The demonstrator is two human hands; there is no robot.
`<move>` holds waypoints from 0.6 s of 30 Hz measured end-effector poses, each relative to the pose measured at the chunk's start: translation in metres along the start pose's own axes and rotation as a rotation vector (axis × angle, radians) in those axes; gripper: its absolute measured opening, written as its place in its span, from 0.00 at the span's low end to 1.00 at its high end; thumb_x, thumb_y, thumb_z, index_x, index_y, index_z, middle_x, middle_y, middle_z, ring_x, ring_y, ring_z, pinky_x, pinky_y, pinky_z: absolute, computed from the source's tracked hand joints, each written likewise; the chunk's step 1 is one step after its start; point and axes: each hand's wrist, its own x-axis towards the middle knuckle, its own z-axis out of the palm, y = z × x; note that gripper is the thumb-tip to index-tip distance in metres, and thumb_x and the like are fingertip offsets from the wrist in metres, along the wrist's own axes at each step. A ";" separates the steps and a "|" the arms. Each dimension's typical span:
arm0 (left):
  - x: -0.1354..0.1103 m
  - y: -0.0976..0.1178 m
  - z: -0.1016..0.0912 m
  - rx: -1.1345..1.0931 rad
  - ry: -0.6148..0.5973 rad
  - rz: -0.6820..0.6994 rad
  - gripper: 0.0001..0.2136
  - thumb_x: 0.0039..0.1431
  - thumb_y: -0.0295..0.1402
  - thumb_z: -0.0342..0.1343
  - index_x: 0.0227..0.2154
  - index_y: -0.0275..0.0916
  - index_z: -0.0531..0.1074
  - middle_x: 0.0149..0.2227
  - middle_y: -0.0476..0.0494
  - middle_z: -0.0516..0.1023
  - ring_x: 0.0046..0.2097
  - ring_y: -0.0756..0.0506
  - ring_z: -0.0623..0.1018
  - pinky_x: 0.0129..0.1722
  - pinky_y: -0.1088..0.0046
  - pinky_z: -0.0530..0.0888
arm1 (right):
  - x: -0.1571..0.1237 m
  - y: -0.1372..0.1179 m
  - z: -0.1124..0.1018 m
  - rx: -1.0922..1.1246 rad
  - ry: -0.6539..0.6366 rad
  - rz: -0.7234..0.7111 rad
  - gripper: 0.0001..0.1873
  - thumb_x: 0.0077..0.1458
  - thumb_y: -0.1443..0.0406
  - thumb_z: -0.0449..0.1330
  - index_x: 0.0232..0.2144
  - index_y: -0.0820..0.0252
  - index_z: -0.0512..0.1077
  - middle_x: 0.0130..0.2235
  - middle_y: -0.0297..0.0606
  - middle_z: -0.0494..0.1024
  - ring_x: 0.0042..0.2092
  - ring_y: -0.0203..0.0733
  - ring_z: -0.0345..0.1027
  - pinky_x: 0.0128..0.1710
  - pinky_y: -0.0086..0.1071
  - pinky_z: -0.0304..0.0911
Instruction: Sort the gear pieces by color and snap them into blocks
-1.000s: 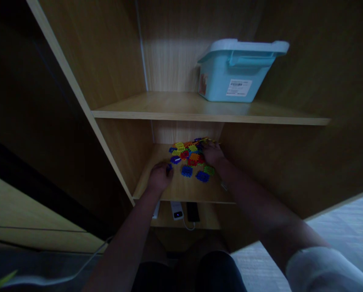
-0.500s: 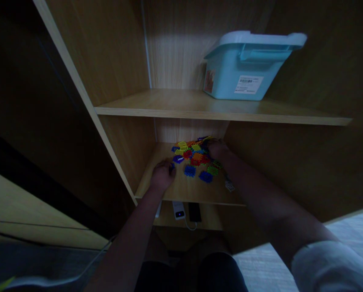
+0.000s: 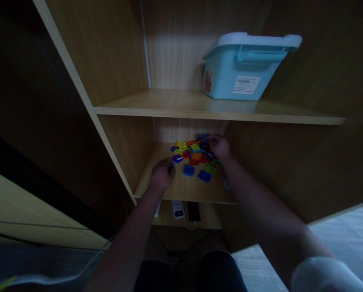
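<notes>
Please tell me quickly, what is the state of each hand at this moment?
Left hand: closed, holding a dark blue piece.
Right hand: closed, seemingly pinching a brighter blue piece at the pile's back.

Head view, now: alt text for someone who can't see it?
Colorful toothed pieces lie heaped on a wooden shelf; a person's left hand holds a small blue piece, and the right hand is at the heap's back right. A light-blue bin stands on the upper shelf.
</notes>
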 end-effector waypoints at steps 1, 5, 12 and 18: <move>0.000 0.000 0.000 -0.002 0.001 -0.003 0.11 0.68 0.39 0.58 0.45 0.40 0.80 0.48 0.36 0.85 0.52 0.36 0.83 0.55 0.60 0.78 | -0.005 -0.002 0.003 0.086 0.032 0.044 0.14 0.65 0.61 0.57 0.43 0.59 0.82 0.46 0.47 0.87 0.45 0.50 0.82 0.52 0.45 0.78; 0.001 -0.001 0.001 -0.010 0.005 0.001 0.10 0.68 0.39 0.58 0.44 0.40 0.80 0.48 0.37 0.85 0.51 0.37 0.82 0.55 0.60 0.78 | -0.040 -0.009 0.020 0.567 0.066 0.167 0.18 0.58 0.51 0.67 0.45 0.54 0.74 0.39 0.37 0.83 0.38 0.45 0.81 0.44 0.43 0.81; -0.001 -0.003 -0.001 -0.096 0.135 0.098 0.09 0.66 0.37 0.62 0.47 0.43 0.79 0.49 0.38 0.85 0.53 0.36 0.82 0.58 0.56 0.79 | -0.112 -0.014 0.036 0.639 -0.031 0.064 0.28 0.61 0.47 0.66 0.58 0.49 0.68 0.37 0.32 0.78 0.38 0.47 0.82 0.43 0.43 0.80; -0.010 0.008 -0.014 -0.147 0.237 0.246 0.09 0.72 0.36 0.59 0.50 0.42 0.78 0.52 0.39 0.84 0.57 0.36 0.80 0.62 0.54 0.76 | -0.134 -0.019 0.025 0.369 0.071 0.024 0.18 0.66 0.47 0.63 0.47 0.51 0.71 0.40 0.37 0.81 0.39 0.46 0.79 0.42 0.39 0.75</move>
